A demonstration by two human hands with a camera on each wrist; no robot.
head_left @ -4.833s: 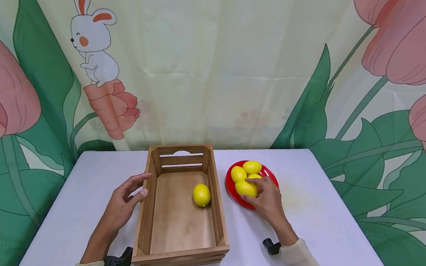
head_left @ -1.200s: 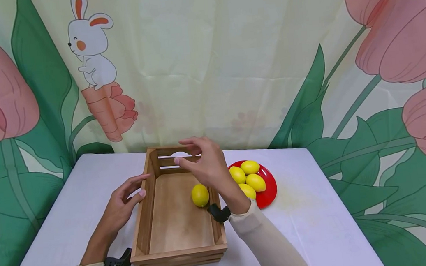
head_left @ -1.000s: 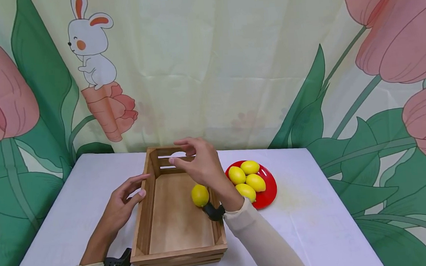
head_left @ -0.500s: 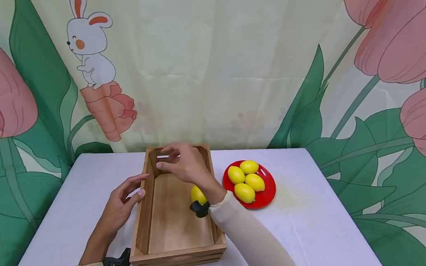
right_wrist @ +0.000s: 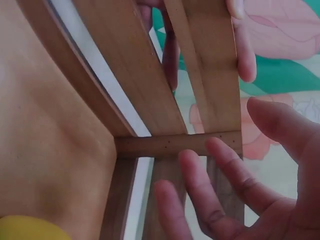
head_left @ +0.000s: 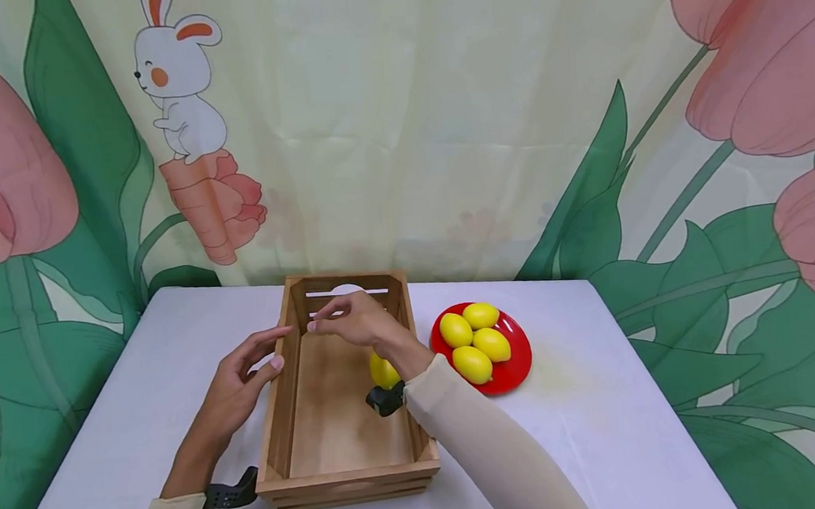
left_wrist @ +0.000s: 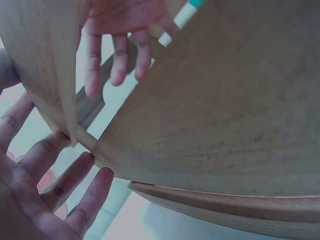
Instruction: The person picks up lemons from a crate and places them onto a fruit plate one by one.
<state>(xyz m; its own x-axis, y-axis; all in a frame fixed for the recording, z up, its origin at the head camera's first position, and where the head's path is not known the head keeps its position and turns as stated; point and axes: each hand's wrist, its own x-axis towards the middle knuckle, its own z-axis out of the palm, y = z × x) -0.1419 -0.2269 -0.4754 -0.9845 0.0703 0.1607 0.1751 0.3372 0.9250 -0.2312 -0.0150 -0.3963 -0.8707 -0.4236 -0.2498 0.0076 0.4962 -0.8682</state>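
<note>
The left hand rests its fingertips at the left side of the wooden crate, fingers fairly straight. Its spread fingers lie along the slats in the left wrist view. Over the far end of the crate hovers the right hand, holding nothing; its fingers are loosely bent and apart in the right wrist view. A yellow lemon lies inside the crate, partly hidden by the right wrist, and its edge shows as a yellow lemon low in the right wrist view.
Right of the crate stands a red plate with several lemons on it. A white cloth covers the table. Behind hangs a printed curtain. Each wrist wears a black camera strap.
The right hand has gone from a lemon on the plate leftward over the crate, then further left and lower toward its far end. The left hand stays at the crate's side.
</note>
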